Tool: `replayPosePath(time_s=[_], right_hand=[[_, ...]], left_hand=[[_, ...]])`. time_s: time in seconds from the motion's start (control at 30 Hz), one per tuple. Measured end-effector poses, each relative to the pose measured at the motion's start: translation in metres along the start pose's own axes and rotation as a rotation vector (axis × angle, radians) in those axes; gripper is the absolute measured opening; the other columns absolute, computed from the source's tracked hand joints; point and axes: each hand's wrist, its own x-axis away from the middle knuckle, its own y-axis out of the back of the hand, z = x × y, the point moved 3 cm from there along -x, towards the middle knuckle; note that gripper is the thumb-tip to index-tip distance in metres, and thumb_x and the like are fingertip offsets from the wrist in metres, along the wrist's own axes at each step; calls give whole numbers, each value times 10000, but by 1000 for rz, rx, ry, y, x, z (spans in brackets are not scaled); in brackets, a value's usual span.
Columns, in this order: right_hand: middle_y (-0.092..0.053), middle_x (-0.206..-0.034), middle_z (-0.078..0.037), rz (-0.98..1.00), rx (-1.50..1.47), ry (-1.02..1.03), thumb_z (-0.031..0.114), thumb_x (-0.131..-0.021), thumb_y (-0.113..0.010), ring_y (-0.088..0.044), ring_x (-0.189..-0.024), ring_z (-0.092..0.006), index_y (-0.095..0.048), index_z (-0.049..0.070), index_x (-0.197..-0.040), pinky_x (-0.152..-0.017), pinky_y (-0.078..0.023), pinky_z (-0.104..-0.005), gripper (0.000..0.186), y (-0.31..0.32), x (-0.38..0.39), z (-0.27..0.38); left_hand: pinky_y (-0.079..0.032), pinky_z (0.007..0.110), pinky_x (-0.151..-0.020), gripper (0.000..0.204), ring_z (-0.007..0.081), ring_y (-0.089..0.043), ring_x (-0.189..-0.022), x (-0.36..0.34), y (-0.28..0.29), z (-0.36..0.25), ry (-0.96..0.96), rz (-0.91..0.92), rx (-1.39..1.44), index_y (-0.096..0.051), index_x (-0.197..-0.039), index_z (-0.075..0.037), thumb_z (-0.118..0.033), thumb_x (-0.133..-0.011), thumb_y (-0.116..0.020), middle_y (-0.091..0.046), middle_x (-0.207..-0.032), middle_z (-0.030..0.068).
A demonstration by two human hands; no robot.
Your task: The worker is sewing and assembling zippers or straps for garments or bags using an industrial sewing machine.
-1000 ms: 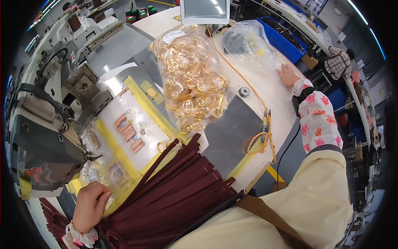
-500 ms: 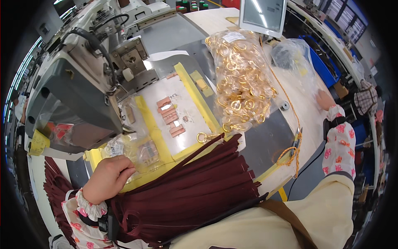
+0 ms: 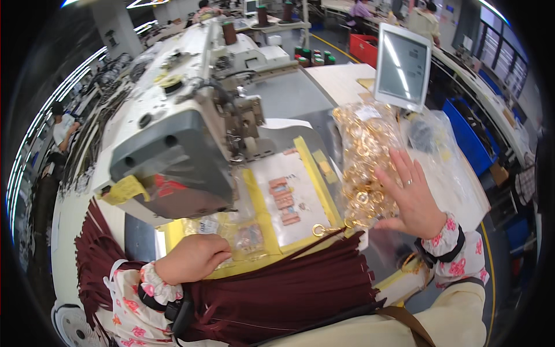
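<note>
My right hand [image 3: 409,199] is open with fingers spread, at the right side of a clear bag of gold swivel clasps [image 3: 359,156]. Whether it touches the bag, I cannot tell. My left hand [image 3: 196,258] is closed, thumb against curled fingers, just above the maroon strips [image 3: 289,289]; what it may hold is hidden. Beside it lies a small clear plastic bag [image 3: 250,238]. A gold clasp [image 3: 319,229] on a maroon strap lies at the front edge of the white plate [image 3: 306,202], which is bordered in yellow. Pink pieces [image 3: 283,199] sit on that plate.
A grey-headed sewing machine [image 3: 173,159] stands at the left, with a yellow note [image 3: 126,189] on it. Behind the clasps is a screen [image 3: 403,66]. A crumpled clear bag [image 3: 430,136] and a blue bin [image 3: 468,136] are at the right. Other people are farther off.
My right hand has moved left from the table's right side to the bag of clasps, fingers now spread. The view has shifted and tilted up; my left hand stays closed near the strips.
</note>
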Motion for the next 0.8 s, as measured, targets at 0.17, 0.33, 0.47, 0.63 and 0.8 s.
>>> replayPosePath(time_s=[0.17,0.33,0.47,0.63,0.8], right_hand=[[-213,-1383,-176,222,109,181,454,-554,-731,-186,-1264,-413,-361,221,-1301,-942,-208,-625,865,-21,-19,18],[-243,-1379,-132,241,145,258,468,-587,-708,-219,-1263,-380,-405,236,-1263,-935,-209,-643,776,-37,-23,9],[-257,-1380,-94,179,158,267,485,-611,-681,-234,-1265,-342,-420,249,-1249,-932,-209,-647,728,-43,-25,2],[-270,-1377,-77,115,154,272,492,-624,-666,-241,-1263,-327,-435,252,-1241,-931,-213,-642,701,-47,-34,-2],[-271,-1379,-89,108,140,261,468,-605,-683,-221,-1275,-326,-442,215,-1244,-943,-199,-630,728,-49,-38,-4]], left_hand=[[-428,375,-612,143,326,-539,-690,2,-3,2,-55,61,28,-554,-819,-41,-183,-819,-545,-546,-732,126],[-423,417,-635,160,339,-539,-711,3,-5,4,-28,71,66,-531,-788,-36,-190,-825,-507,-539,-718,137],[-431,382,-608,144,323,-548,-678,3,-7,5,-60,64,35,-556,-821,-50,-193,-827,-534,-550,-702,132],[-434,386,-610,147,327,-549,-681,3,-3,3,-43,81,26,-559,-822,-53,-196,-830,-528,-558,-703,133],[-428,424,-627,159,348,-545,-703,3,-5,3,-14,74,45,-532,-779,-40,-193,-818,-510,-548,-717,144]])
